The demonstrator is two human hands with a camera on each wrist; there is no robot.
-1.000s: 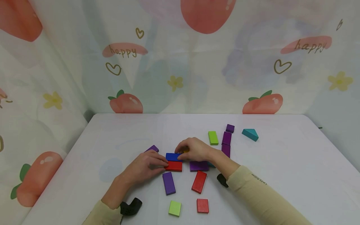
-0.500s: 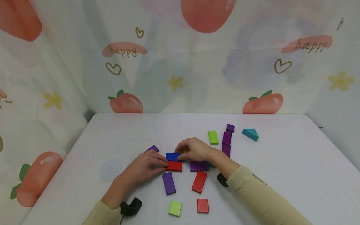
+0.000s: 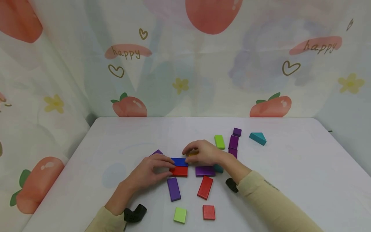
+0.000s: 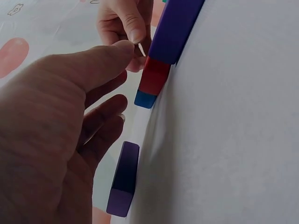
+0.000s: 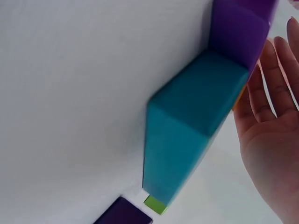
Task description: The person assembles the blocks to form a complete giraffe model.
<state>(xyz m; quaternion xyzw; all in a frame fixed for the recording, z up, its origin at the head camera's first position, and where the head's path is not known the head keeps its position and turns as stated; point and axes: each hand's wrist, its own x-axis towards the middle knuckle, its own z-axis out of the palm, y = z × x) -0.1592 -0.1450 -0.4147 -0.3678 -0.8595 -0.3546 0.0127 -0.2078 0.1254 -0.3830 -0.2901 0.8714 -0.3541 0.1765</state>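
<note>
White table point(image 3: 275, 196) is backed by printed cloth point(image 3: 208, 64). Left hand point(image 3: 151, 169) is held loose, grip wide, by red block point(image 3: 180, 172); right hand point(image 3: 206, 152) likewise, by yellow block point(image 3: 193, 154).

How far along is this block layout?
Looks done: the blue block and a red block lie together. In hand: the right hand is at the orange block, though a grip is unclear; the left hand is by that pair. Possibly remaining: the teal triangle and far lime block, both lying apart.

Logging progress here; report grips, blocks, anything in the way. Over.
Left grip, relaxed, at blue rectangular block. Right grip, relaxed, over yellow-orange block, partly hidden. No obstruction visible.
</note>
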